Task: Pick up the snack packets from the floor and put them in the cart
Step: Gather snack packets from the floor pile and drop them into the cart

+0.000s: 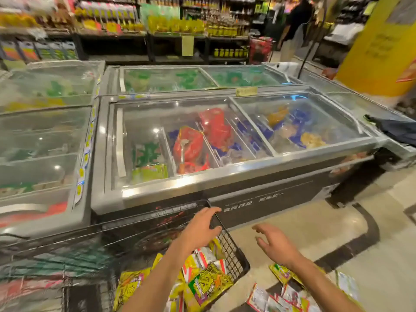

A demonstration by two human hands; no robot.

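At cart (227, 245) rim: left hand (202, 227) spread, probably steadying; right hand (275, 243) wide, empty, over floor packets (258, 297) for next pick.

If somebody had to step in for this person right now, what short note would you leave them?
Left hand: open, empty, at the right rim of the cart; contact with the rim is unclear.
Right hand: open, fingers spread, empty, above the floor.
Done: a pile of snack packets lies in the cart.
Left: several floor packets lie to the right of the cart, by the right forearm. Pick them up and drop them in.
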